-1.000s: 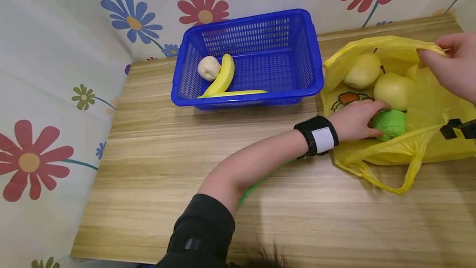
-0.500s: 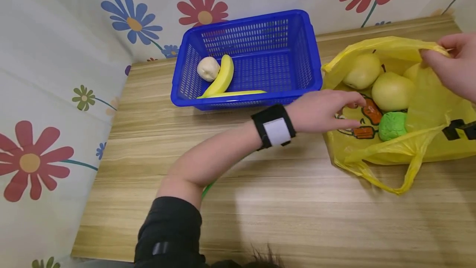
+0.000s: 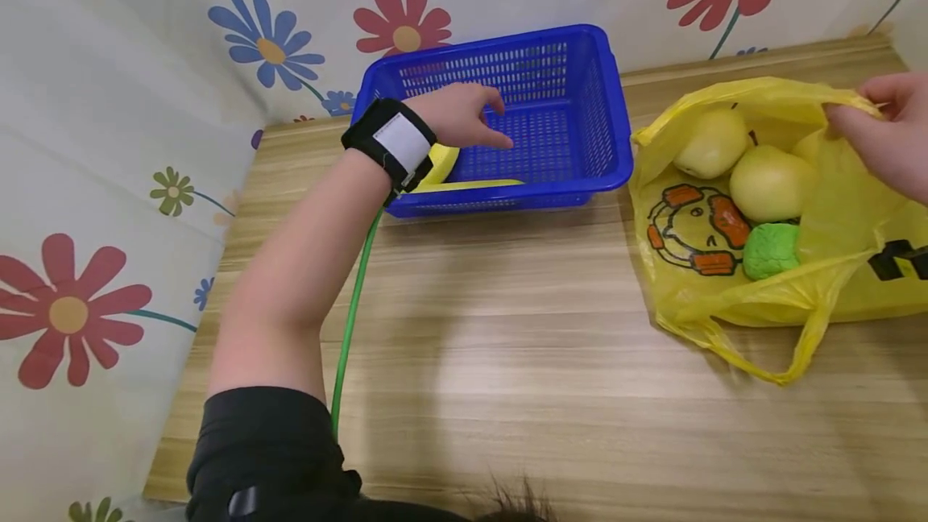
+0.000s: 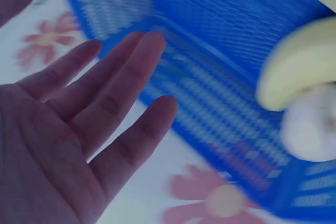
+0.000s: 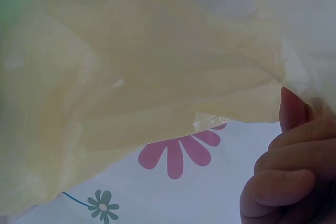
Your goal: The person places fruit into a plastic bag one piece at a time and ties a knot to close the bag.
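Here's the left hand (image 3: 462,117) above the blue perforated plastic basket (image 3: 542,134) at the far middle of the table, fingers spread and holding nothing! Below it, inside the basket, lie two yellow bananas (image 3: 444,165) and, in the left wrist view, a whitish round item (image 4: 310,125) right beside one. Over on the right, the right hand (image 3: 893,129) pinches the far rim of the yellow plastic bag (image 3: 844,236), and inside sit pale yellow round fruits (image 3: 770,184), with a crumpled green ball (image 3: 772,251) just nearer.
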The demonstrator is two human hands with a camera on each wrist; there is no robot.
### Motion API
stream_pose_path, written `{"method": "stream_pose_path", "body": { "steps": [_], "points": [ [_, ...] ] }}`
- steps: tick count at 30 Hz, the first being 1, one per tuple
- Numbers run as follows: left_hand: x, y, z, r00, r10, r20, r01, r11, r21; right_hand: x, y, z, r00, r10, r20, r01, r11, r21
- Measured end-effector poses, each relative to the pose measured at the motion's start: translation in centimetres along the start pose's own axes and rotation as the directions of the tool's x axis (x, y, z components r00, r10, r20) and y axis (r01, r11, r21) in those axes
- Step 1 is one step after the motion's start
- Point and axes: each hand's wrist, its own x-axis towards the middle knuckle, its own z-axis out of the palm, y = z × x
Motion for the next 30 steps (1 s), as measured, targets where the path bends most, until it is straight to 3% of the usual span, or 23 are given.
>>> {"method": "stream_pose_path", "body": {
  "steps": [3,7,10,13,19,22,25,28,30],
  "points": [
    [1.5,-2.3,1.0,0.993,-0.073,0.097,0.077,0.996,-0.034,-0.2,-0.1,0.0,1.0,0.014,0.008,-0.014,1.0,0.004],
    [2.7,-3.7,1.9,0.964,-0.144,0.226,0.155,0.987,-0.03,-0.3,-0.3,0.0,0.999,0.038,0.016,-0.038,0.999,-0.033],
    [3.2,-3.5,2.1,0.936,-0.172,0.306,0.167,0.985,0.043,-0.4,-0.3,0.0,0.999,0.034,0.005,-0.034,0.998,-0.054],
    [3.6,-2.9,2.4,0.91,-0.172,0.377,0.139,0.984,0.112,-0.3,-0.2,-0.1,0.999,0.033,0.0,-0.033,0.997,-0.064],
    [4.2,-2.1,3.3,0.866,-0.192,0.461,0.125,0.977,0.173,-0.4,-0.2,-0.4,0.999,0.03,0.02,-0.028,0.996,-0.086],
    [5.3,-2.9,4.3,0.864,-0.211,0.457,0.134,0.972,0.193,-0.5,-0.2,-0.3,0.999,0.015,0.032,-0.011,0.994,-0.111],
    [6.4,-4.0,5.3,0.876,-0.21,0.433,0.118,0.966,0.23,-0.4,-0.1,-0.2,0.998,0.023,0.05,-0.015,0.988,-0.153],
    [6.8,-4.5,5.9,0.903,-0.196,0.382,0.108,0.965,0.24,-0.4,-0.1,-0.2,0.998,0.032,0.053,-0.023,0.987,-0.156],
    [6.7,-4.5,5.9,0.925,-0.164,0.343,0.1,0.975,0.199,-0.2,0.1,-0.2,0.998,0.025,0.05,-0.018,0.99,-0.141]
  ]
}}
